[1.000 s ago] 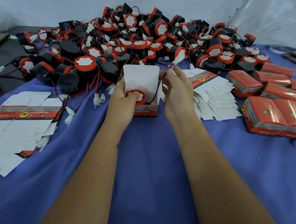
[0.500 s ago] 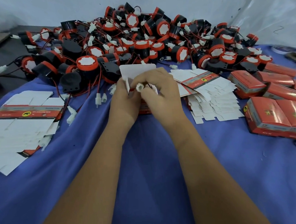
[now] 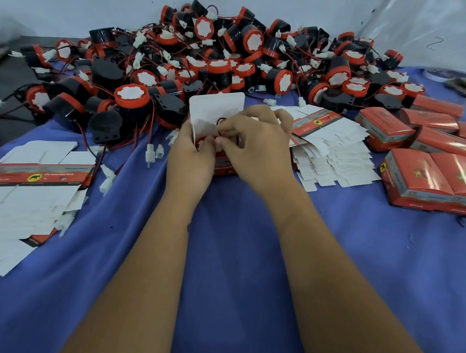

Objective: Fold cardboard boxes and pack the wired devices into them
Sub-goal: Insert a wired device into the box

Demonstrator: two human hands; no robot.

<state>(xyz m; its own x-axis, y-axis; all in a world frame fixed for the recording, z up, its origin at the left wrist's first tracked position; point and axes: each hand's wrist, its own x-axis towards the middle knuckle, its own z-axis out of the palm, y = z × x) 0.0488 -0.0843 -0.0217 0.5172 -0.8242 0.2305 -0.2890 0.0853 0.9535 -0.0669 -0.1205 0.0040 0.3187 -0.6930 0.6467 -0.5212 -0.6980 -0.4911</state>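
The left hand (image 3: 190, 160) gripped the side of a small red box (image 3: 224, 169) at the centre of the blue cloth (image 3: 233, 272), its white lid flap (image 3: 217, 107) standing upright. The right hand (image 3: 254, 147), fingers curled, pinched a thin black wire (image 3: 220, 121) over the box mouth; the device (image 3: 202, 143) inside showed only a sliver of red rim. At twelve o'clock lay a heap of red-and-black devices (image 3: 204, 59). Flat blanks (image 3: 30, 176) at nine o'clock carried a yellow animal emblem — the lettering beside it was too blurred to read. Closed boxes (image 3: 433, 173) sat at three o'clock, the outermost cut off by the frame.
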